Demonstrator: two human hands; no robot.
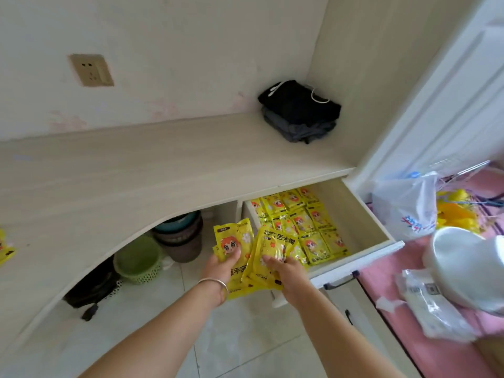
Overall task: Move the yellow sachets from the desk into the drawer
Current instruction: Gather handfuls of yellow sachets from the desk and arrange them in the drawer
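The worktop [136,170] still carries a few sachets at its left edge [5,248]; the open drawer [351,211] is nearly full. Left hand [222,266] and right hand [286,268] each pinch a bunch of yellow sachets [272,249] just before it; next, seemingly, lay them inside.

Yellow sachets in drawer [302,222] — glossy packets with an orange-haired cartoon face, laid flat in overlapping rows across the floor of the open drawer [351,211], which is pulled out from under the bench [136,170]. A fanned bunch of held sachets [253,255] sits just in front of the drawer's left end, gripped from below, some face-up, some text-side up. A few sachets on bench [5,249] remain — cut off at the left edge.
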